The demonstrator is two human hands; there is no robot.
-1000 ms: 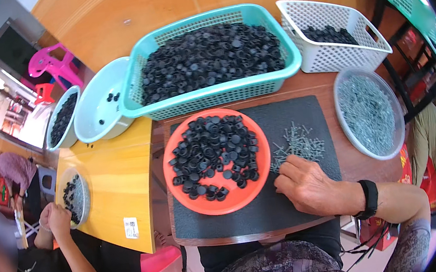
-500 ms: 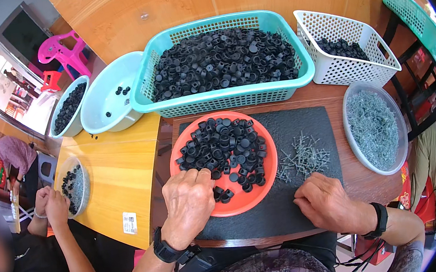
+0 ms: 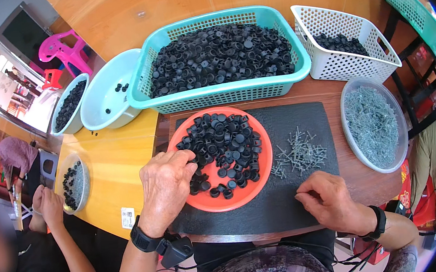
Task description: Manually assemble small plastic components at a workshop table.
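Small black plastic caps (image 3: 222, 141) are heaped in a round red-orange plate (image 3: 260, 176) on a dark mat (image 3: 304, 119). My left hand (image 3: 167, 186) is over the plate's left rim, fingers bent and pressed together beside the caps; what they hold, if anything, is hidden. To the right of the plate lies a loose pile of metal screws (image 3: 301, 152). Just below that pile is my right hand (image 3: 330, 198), closed with thumb and fingertips together. Anything between those fingertips is too small to make out.
Behind the plate stands a turquoise basket (image 3: 223, 88) full of black caps. A white basket (image 3: 349, 66) and a clear tub of screws (image 3: 374, 126) are on the right. At left, a pale blue basin (image 3: 98, 105) sits beyond another person's hands (image 3: 48, 206).
My left hand has shifted left, from the plate's near left part to its left rim. My right hand stays by the screws, its fingers slightly changed. The view has shifted a little.
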